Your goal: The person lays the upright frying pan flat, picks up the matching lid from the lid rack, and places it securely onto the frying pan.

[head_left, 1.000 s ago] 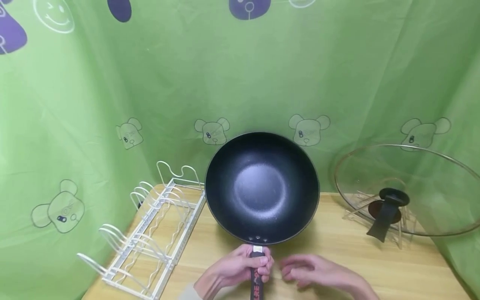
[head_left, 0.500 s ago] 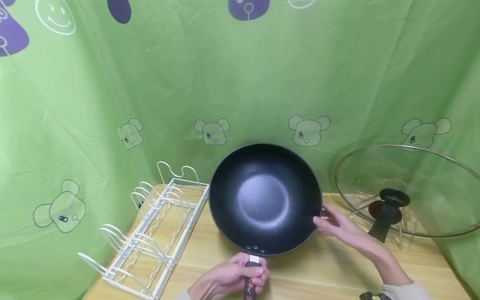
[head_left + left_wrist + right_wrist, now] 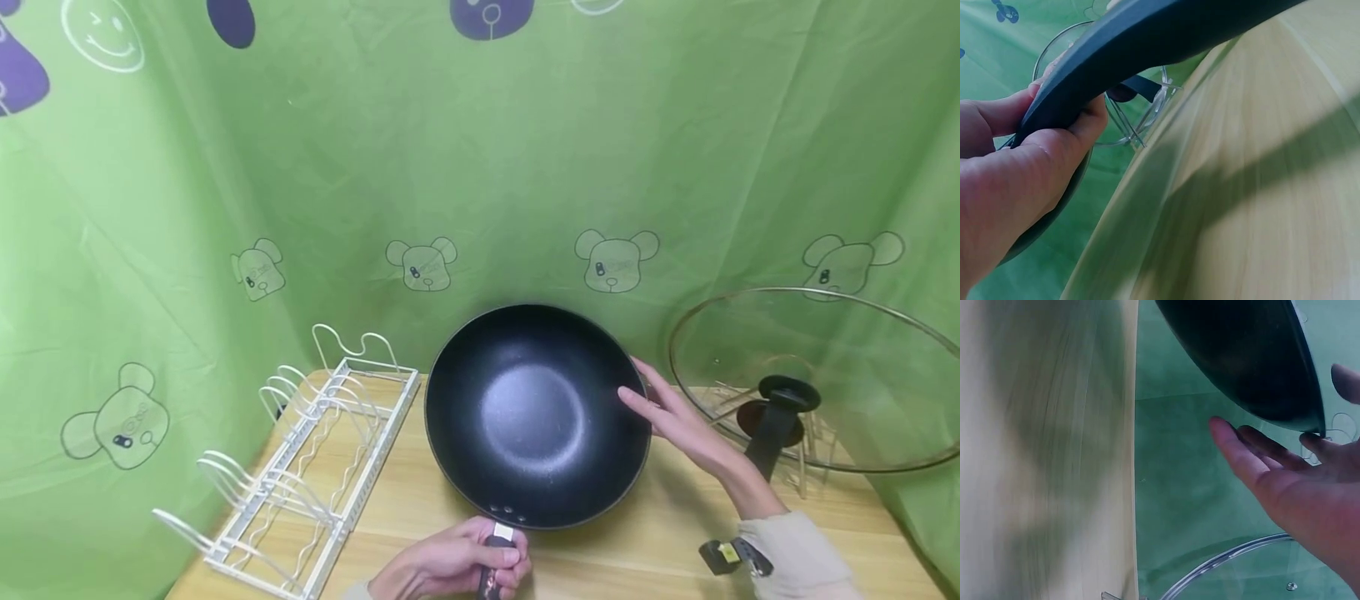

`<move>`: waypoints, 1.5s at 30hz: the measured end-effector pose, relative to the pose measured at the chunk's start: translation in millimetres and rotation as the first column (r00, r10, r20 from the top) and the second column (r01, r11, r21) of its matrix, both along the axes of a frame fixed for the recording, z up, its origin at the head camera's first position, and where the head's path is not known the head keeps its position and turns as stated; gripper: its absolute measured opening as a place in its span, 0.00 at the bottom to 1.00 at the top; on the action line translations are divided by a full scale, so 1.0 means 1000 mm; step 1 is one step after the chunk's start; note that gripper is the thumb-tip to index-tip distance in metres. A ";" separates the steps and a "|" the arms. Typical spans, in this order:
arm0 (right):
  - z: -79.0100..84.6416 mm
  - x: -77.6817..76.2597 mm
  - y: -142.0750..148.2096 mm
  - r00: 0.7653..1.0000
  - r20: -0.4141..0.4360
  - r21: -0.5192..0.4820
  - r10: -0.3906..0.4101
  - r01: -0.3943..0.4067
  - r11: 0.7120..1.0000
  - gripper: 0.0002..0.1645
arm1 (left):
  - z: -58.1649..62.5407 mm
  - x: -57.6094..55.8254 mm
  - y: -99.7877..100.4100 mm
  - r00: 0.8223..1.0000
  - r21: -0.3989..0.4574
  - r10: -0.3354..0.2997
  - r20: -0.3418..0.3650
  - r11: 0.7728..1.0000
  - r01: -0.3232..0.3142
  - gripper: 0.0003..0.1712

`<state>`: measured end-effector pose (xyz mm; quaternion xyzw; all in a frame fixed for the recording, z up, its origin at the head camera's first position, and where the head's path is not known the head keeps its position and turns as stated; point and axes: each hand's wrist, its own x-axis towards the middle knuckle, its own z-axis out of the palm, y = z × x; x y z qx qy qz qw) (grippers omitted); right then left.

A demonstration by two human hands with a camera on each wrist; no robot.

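A black wok is held up over the table, its inside facing me and its handle pointing toward me. My left hand grips the dark handle near the metal joint; in the left wrist view the fingers and thumb wrap that handle. At the wok's right edge is my right hand, thumb side over the inner face and the other fingers behind the wall. The right wrist view shows these fingers straight and spread under the wok's outer side, with the rim at their base.
A white wire rack with upright loops stands on the left of the wooden table. At right, a glass lid with a black knob leans on a wire stand. A green patterned curtain hangs close behind. A strapped device sits at the right wrist.
My right hand has moved from beside the handle to the wok's right edge. The wok has come lower and slightly right, nearer to me, with my left hand still gripping its handle.
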<state>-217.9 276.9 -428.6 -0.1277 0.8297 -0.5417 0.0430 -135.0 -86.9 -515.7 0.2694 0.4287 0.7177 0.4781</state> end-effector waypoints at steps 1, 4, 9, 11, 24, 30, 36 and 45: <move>0.000 -0.003 0.000 1.000 0.004 -0.024 0.009 -0.009 1.000 0.45 | 0.000 0.000 0.000 1.000 -0.004 -0.002 -0.003 1.000 0.002 0.08; -0.002 -0.010 0.000 0.999 0.003 -0.100 0.035 -0.034 0.994 0.42 | 0.001 -0.001 0.000 1.000 -0.039 -0.020 0.009 0.999 0.021 0.10; -0.005 -0.016 0.000 1.000 0.005 -0.169 0.030 -0.028 0.985 0.39 | 0.004 -0.004 -0.003 0.998 -0.092 -0.053 0.033 0.994 0.056 0.09; -0.006 -0.016 0.001 1.000 0.005 -0.160 0.009 -0.008 0.987 0.38 | 0.005 -0.005 -0.004 0.998 -0.096 -0.062 0.026 0.993 0.064 0.10; -0.013 -0.013 0.003 0.996 -0.061 -0.112 -0.065 0.058 0.992 0.33 | 0.005 -0.009 -0.013 0.996 -0.106 -0.070 -0.050 0.992 0.065 0.11; -0.012 -0.007 0.004 0.988 -0.108 -0.124 -0.112 0.098 0.987 0.31 | 0.008 -0.013 -0.016 0.997 -0.117 -0.023 -0.072 0.993 0.015 0.11; -0.016 0.001 0.001 0.964 -0.182 -0.062 -0.192 0.184 0.981 0.30 | 0.012 -0.015 -0.021 0.995 -0.199 0.051 -0.087 0.978 -0.068 0.05; -0.026 0.008 -0.001 0.926 -0.250 -0.009 -0.282 0.289 0.957 0.29 | 0.019 -0.014 -0.028 0.940 -0.307 0.191 -0.282 0.910 -0.278 0.19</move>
